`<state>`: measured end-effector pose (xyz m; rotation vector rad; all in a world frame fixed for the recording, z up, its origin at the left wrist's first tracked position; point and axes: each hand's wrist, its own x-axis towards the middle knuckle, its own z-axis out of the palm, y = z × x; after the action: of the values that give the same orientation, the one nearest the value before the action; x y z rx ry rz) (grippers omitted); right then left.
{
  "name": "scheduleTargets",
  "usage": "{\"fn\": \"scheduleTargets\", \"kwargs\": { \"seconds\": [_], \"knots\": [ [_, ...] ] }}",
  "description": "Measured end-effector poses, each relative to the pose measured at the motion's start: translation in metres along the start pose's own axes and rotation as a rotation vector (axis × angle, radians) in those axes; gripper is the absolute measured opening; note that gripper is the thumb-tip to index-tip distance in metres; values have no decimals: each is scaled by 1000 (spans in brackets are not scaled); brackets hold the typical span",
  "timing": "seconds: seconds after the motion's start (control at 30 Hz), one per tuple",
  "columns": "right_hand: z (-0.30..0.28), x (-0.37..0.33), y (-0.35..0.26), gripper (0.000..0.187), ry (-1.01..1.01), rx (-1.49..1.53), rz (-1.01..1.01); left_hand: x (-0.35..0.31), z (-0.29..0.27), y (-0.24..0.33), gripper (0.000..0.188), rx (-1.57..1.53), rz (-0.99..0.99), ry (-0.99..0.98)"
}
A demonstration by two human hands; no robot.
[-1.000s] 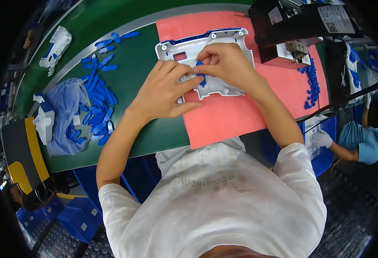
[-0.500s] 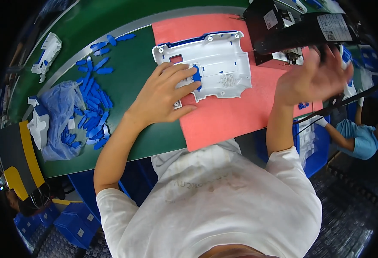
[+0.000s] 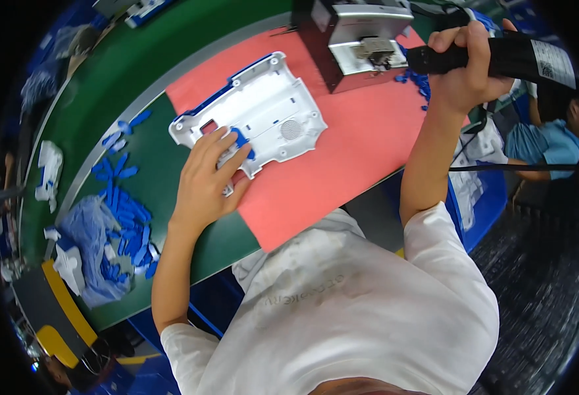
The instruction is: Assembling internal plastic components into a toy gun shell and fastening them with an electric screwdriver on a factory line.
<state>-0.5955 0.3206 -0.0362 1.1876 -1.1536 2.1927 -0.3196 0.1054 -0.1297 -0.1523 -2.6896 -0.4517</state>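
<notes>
From the head camera looking down, my left hand (image 3: 207, 178) lies spread on the near corner of the white moulded plastic housing panel (image 3: 253, 115), its open fingers (image 3: 227, 141) pressing down rather than gripping, I judge to keep the panel from sliding on the smooth salmon-pink work mat (image 3: 342, 164) beneath it. The panel rests hollow side up, its ribs and round grille showing, with a blue trim strip (image 3: 217, 99) along its far edge and a small blue plastic clip (image 3: 242, 139) just at my fingertips. My right hand (image 3: 464, 72) is raised well off to the right, closed in a fist around the black handle of a powered screwdriver (image 3: 500, 56), whose nose points toward the boxy grey metal fixture (image 3: 362, 36) standing at the far edge of the mat. The mat covers part of the green tabletop (image 3: 138, 79); to my left on the green lie loose blue plastic clips (image 3: 121, 181) beside a crumpled clear plastic bag (image 3: 88, 227) holding more of them, within easy reach of the holding hand. Another person in a blue top (image 3: 540, 141) sits at the far right, apart from my work
</notes>
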Motion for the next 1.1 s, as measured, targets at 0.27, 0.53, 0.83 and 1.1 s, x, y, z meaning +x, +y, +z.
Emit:
{"fn": "scheduleTargets", "kwargs": {
  "seconds": [0.27, 0.53, 0.83, 1.1],
  "knots": [
    [18, -8, 23, 46, 111, 107, 88, 19, 12, -5, 44, -25, 36, -15],
    [-1, -13, 16, 47, -186, -246, 187, 18, 15, -8, 45, -60, 50, 37],
    [69, -57, 18, 76, -378, 356, 314, 13, 20, -17, 44, -108, 61, 87],
    [144, -90, 48, 57, -382, -46, 1, 5, 22, -18, 43, -128, 47, 108]
  ]
}}
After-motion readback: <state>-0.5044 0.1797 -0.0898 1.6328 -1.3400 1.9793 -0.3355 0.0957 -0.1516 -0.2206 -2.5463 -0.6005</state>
